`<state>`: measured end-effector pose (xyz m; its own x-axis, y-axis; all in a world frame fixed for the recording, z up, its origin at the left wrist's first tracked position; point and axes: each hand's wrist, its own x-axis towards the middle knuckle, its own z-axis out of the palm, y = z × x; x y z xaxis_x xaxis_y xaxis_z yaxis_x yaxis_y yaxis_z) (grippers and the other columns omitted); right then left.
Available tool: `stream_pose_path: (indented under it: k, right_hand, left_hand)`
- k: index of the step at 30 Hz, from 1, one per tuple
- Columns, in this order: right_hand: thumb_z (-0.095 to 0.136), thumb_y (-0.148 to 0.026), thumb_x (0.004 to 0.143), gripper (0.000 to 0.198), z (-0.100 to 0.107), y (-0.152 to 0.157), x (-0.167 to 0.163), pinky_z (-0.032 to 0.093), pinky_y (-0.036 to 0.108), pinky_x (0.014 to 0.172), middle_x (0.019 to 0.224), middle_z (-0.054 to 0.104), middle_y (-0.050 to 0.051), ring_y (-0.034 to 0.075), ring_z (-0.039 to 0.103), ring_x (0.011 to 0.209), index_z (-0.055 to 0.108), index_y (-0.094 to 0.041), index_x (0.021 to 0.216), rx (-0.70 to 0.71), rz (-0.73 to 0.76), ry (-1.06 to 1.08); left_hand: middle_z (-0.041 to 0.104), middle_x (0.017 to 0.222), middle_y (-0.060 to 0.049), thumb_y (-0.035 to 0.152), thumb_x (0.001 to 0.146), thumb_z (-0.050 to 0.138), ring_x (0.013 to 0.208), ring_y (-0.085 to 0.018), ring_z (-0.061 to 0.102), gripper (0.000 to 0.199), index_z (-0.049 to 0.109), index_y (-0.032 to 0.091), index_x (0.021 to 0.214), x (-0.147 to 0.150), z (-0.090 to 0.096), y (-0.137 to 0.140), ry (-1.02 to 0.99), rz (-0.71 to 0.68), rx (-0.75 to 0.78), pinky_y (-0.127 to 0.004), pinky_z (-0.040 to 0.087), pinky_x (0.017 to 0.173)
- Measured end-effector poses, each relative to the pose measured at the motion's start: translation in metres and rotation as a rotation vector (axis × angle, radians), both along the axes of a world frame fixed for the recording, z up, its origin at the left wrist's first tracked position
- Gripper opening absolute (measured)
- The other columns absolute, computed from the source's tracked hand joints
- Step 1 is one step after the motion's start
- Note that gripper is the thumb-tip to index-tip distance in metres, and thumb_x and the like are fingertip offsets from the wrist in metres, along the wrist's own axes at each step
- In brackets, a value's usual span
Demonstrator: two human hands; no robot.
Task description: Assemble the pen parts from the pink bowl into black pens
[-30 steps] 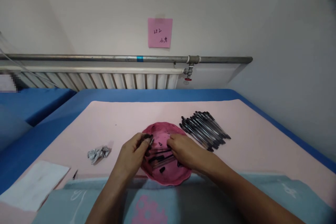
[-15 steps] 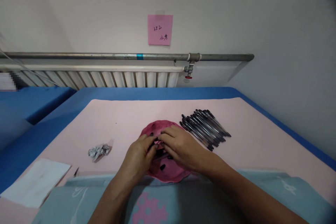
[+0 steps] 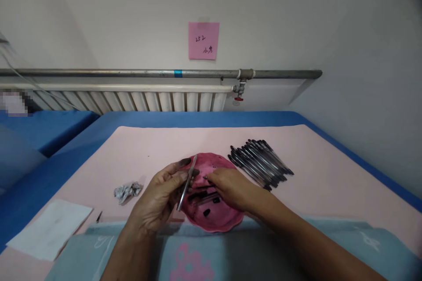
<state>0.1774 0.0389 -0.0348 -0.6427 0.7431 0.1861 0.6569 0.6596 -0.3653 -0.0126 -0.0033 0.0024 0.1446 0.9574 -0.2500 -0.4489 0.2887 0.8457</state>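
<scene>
Between the thumb and fingers of my left hand [image 3: 163, 191], a clear pen barrel [image 3: 187, 185] is held tilted over the left side of a pink bowl [image 3: 227, 224]. Dark stains mark those fingertips. My right hand [image 3: 231, 186] reaches over the bowl's right side, its fingers pinched together. A tiny pointed bit shows at its fingertips, too small to name. Inside the bowl lie black pen caps [image 3: 206, 212] and several dark pen parts [image 3: 201, 197], partly hidden by my hands. Right of the bowl, several black-capped clear pens [image 3: 260, 162] lie side by side in a slanted row.
Crumpled paper [image 3: 128, 192] lies left of the bowl on the pink table cover [image 3: 158, 140]. Nearer me are a white sheet [image 3: 49, 230] and a small dark pointed piece [image 3: 99, 216]. Blue-green patterned cloth [image 3: 343, 237] runs along the front. A radiator [image 3: 165, 100] stands behind.
My hands have moved apart over the bowl. My left hand has turned and drawn left, bringing the clear pen barrel into sight; my right hand has shifted slightly lower.
</scene>
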Motion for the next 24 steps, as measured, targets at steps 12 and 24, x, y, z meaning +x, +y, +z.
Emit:
stream_pose_path:
  k: [12,24]
  right_hand:
    - [0.037,-0.002,0.07,0.033,0.047,-0.003,0.004,0.044,0.025,0.067,0.077,0.062,-0.001,0.012,0.056,0.071,0.063,-0.02,0.082,-0.492,0.149,0.391]
    - [0.049,-0.034,0.081,0.02,0.054,-0.003,0.003,0.039,0.021,0.049,0.061,0.053,-0.002,0.009,0.048,0.052,0.059,-0.017,0.083,-0.433,-0.272,1.03]
  left_hand:
    - [0.065,0.069,-0.002,0.015,0.062,0.067,0.059,-0.009,0.057,0.023,0.065,0.014,0.085,-0.003,0.0,0.002,0.016,0.07,-0.048,-0.019,0.043,0.056]
    - [0.046,0.053,0.006,0.029,0.07,0.062,0.041,-0.003,0.036,0.017,0.057,0.017,0.08,-0.004,-0.001,0.001,0.12,-0.021,-0.058,-0.015,0.02,0.037]
